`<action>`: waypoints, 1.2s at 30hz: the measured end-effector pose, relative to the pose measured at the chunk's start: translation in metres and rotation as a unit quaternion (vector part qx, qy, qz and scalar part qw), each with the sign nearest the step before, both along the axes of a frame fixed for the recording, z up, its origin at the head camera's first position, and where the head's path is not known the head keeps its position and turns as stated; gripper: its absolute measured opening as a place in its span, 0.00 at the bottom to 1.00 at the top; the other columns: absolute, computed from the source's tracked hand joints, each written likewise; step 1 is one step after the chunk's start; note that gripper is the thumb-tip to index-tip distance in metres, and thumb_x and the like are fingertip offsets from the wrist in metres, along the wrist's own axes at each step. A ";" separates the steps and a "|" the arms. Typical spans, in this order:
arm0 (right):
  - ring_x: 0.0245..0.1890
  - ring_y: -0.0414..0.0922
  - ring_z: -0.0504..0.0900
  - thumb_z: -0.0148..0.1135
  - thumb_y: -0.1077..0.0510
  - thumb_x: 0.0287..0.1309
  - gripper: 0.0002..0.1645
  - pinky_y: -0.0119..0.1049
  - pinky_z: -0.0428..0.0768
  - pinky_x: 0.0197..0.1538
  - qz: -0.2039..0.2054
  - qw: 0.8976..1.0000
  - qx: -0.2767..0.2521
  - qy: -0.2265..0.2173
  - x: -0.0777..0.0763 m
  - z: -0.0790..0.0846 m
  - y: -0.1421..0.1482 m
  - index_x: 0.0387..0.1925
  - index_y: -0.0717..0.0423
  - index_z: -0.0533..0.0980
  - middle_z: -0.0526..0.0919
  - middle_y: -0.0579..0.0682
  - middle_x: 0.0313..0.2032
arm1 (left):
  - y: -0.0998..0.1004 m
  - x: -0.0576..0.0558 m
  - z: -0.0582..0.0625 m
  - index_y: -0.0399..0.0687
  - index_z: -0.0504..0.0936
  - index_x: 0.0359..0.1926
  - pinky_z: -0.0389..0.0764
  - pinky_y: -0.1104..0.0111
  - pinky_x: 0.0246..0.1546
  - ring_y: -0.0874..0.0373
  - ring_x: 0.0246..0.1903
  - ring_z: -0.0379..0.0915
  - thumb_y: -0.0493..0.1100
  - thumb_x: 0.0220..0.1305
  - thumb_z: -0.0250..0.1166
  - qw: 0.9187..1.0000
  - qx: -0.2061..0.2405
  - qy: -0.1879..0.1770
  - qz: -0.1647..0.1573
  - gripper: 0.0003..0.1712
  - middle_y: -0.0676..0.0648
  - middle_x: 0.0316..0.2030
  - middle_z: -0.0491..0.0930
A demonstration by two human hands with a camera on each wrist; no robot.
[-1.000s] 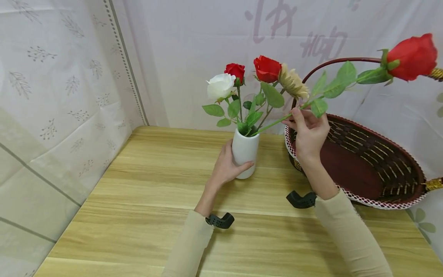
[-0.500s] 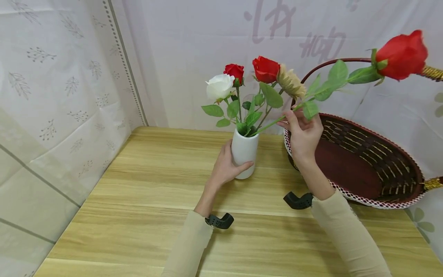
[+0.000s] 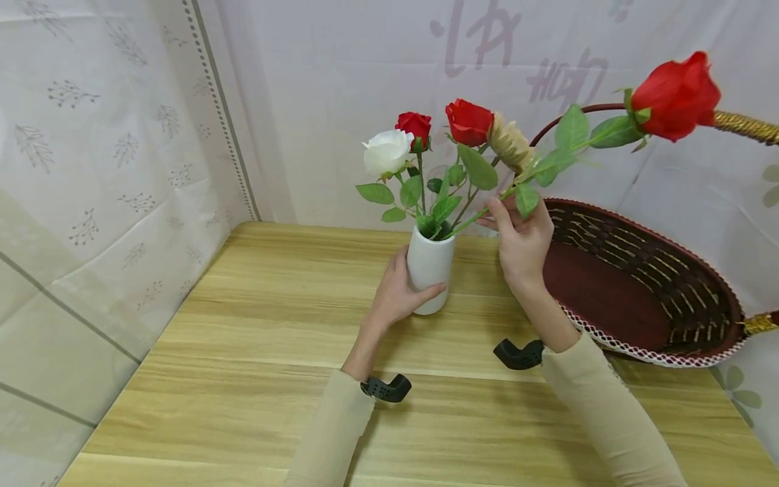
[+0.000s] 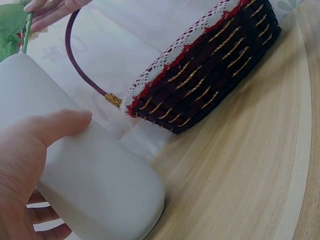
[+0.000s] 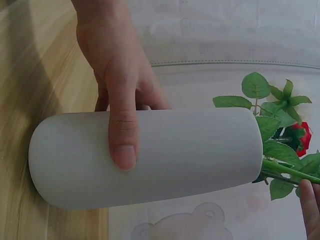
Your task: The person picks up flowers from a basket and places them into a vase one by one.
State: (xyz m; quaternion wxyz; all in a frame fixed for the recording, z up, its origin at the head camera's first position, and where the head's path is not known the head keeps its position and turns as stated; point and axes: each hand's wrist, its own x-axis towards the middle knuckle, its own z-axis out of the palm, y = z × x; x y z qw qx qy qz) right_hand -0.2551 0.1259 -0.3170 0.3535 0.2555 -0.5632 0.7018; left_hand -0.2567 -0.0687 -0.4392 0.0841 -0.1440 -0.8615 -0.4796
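A white vase (image 3: 431, 270) stands upright on the table, and my left hand (image 3: 398, 287) grips it from the left, thumb across its front. In it are a white rose (image 3: 388, 153), two red roses (image 3: 470, 122) and a beige flower (image 3: 510, 143). My right hand (image 3: 525, 240) pinches the green stem of a large red rose (image 3: 677, 97) that leans far to the right. The lower end of that stem runs into the vase mouth; its tip is hidden inside. In the right wrist view the left thumb (image 5: 124, 135) lies along the vase (image 5: 200, 150).
A dark woven basket (image 3: 608, 291) with white lace trim and a tall handle stands to the right, partly behind my right arm. The wooden table (image 3: 243, 365) meets white printed cloth (image 3: 328, 81) at the back and left.
My right hand has moved left and slightly down, bringing the large red rose's bloom leftward with it. The left hand and the vase stay in place.
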 end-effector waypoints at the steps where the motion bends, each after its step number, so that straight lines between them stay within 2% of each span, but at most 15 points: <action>1: 0.31 0.49 0.86 0.63 0.73 0.63 0.12 0.41 0.86 0.39 0.000 1.000 0.001 0.000 0.000 0.000 -0.001 0.44 0.77 0.72 0.80 0.58 0.34 | 0.000 0.000 0.000 0.47 0.52 0.77 0.74 0.50 0.57 0.46 0.61 0.68 0.61 0.54 0.76 1.000 0.000 -0.001 0.000 0.60 0.38 0.67 0.64; 12: 0.29 0.46 0.86 0.62 0.74 0.63 0.06 0.41 0.86 0.38 -0.011 1.000 0.026 0.006 -0.004 -0.005 -0.006 0.40 0.71 0.74 0.81 0.56 0.31 | -0.001 0.001 0.001 0.47 0.52 0.77 0.74 0.50 0.58 0.47 0.61 0.68 0.61 0.54 0.76 1.000 0.001 -0.008 0.002 0.60 0.39 0.68 0.63; 18: 0.31 0.46 0.86 0.62 0.74 0.63 0.08 0.40 0.86 0.39 -0.021 0.998 0.059 0.005 -0.005 -0.011 -0.010 0.42 0.74 0.73 0.81 0.54 0.33 | -0.001 0.000 0.001 0.46 0.52 0.77 0.74 0.50 0.58 0.47 0.61 0.68 0.61 0.54 0.76 1.000 0.001 -0.007 0.003 0.60 0.39 0.67 0.64; 21: 0.32 0.48 0.85 0.63 0.74 0.63 0.09 0.41 0.86 0.39 -0.026 0.997 0.073 0.001 -0.004 -0.013 -0.013 0.42 0.76 0.73 0.80 0.58 0.33 | -0.001 0.001 0.001 0.46 0.52 0.78 0.74 0.50 0.58 0.46 0.61 0.68 0.61 0.54 0.76 1.000 0.002 -0.010 0.003 0.60 0.38 0.68 0.64; 27: 0.33 0.49 0.85 0.62 0.75 0.63 0.08 0.42 0.86 0.39 -0.017 0.998 0.064 -0.011 -0.002 -0.014 -0.015 0.42 0.76 0.73 0.80 0.59 0.34 | -0.001 0.001 0.001 0.47 0.51 0.78 0.74 0.50 0.58 0.47 0.61 0.67 0.61 0.55 0.76 1.000 -0.002 -0.015 0.004 0.61 0.39 0.68 0.63; 32: 0.34 0.51 0.85 0.62 0.74 0.64 0.11 0.42 0.85 0.41 -0.007 0.998 0.060 -0.020 0.000 -0.015 -0.017 0.44 0.80 0.72 0.80 0.60 0.35 | -0.001 0.001 0.002 0.46 0.51 0.78 0.74 0.50 0.58 0.47 0.61 0.68 0.61 0.54 0.76 1.000 -0.004 -0.014 0.005 0.60 0.39 0.68 0.63; 36: 0.34 0.52 0.85 0.62 0.73 0.64 0.11 0.43 0.85 0.42 -0.004 0.997 0.070 -0.017 0.001 -0.017 -0.017 0.45 0.78 0.73 0.80 0.60 0.36 | -0.001 0.002 0.002 0.46 0.52 0.78 0.74 0.50 0.58 0.46 0.61 0.68 0.62 0.54 0.76 1.000 -0.003 -0.016 0.007 0.61 0.39 0.68 0.63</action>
